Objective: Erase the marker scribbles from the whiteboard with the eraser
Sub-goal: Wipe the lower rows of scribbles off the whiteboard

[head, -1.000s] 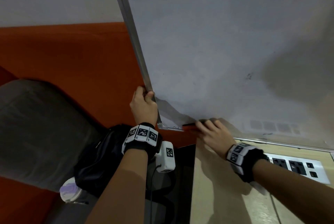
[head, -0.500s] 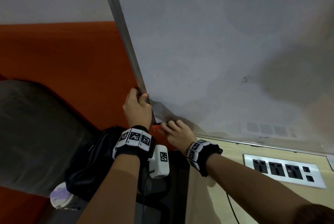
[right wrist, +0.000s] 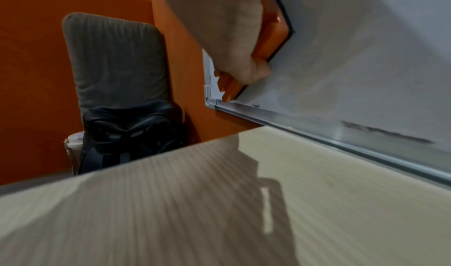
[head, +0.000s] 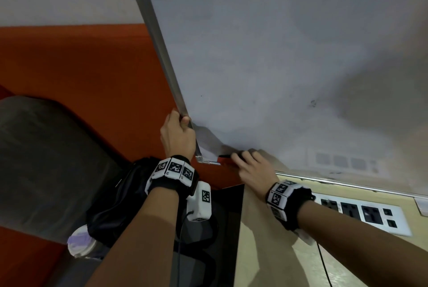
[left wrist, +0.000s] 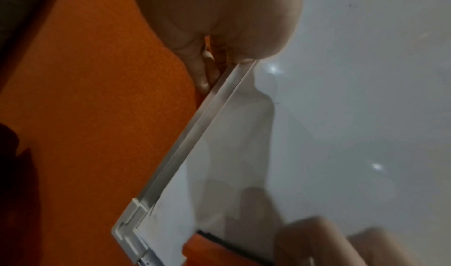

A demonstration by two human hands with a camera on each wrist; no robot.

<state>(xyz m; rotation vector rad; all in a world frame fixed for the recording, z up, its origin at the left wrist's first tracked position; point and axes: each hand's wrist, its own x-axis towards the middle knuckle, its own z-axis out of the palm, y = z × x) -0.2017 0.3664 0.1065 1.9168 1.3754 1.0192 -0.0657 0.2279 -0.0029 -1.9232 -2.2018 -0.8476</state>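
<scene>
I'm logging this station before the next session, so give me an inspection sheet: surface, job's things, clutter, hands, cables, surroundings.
Surface: pale wood-grain table with a socket panel set in it.
Job's things: whiteboard stands on the table edge; grey smears, a small dark mark, residue along the bottom rail. Orange eraser is pressed flat near the lower left corner.
Clutter: nothing seen on the table.
Hands: left hand grips the board's left frame; right hand holds the eraser.
Cables: thin black cable trails from the right wrist over the table.
Surroundings: orange partition, grey chair, black bag.
</scene>
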